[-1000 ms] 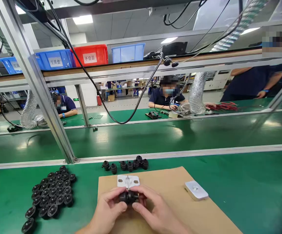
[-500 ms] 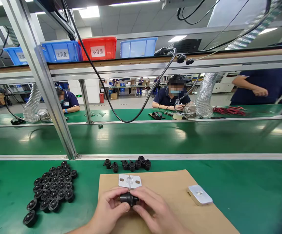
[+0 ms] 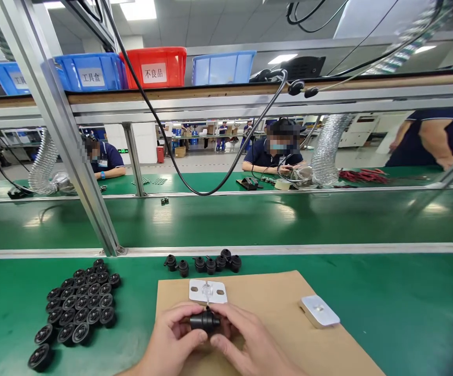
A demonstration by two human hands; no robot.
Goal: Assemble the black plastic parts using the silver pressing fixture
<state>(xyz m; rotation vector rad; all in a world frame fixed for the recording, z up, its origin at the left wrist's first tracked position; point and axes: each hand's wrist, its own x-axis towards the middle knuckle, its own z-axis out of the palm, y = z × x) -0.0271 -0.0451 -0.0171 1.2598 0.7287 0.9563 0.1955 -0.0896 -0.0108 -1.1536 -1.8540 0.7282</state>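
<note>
My left hand (image 3: pixel 171 337) is closed around one end of a black ribbed cylindrical plastic part (image 3: pixel 204 322), which lies sideways between my hands. A small nozzle points up from its top. At the part's right end, the fingers of my right hand (image 3: pixel 252 337) curl about it, the index fingertip near the nozzle and the thumb just below. Directly beyond stands a white plate fixture (image 3: pixel 219 292) with two oval slots and a clear piece (image 3: pixel 207 291) at its middle. Its thin front tip reaches close to the nozzle; I cannot tell whether they touch.
Brown board (image 3: pixel 281 308) lies under my hands, with a white-topped metal block (image 3: pixel 320 310) at its right. Several black round parts (image 3: pixel 81 301) stand at left; several black nozzled parts (image 3: pixel 210 266) line the back. A metal post (image 3: pixel 65 136) and hanging cable (image 3: pixel 206 194) are ahead. Co-workers sit opposite.
The black part has shifted slightly left and down, its nozzle now showing on top. My right thumb has eased away from its end. The view has moved a little.
</note>
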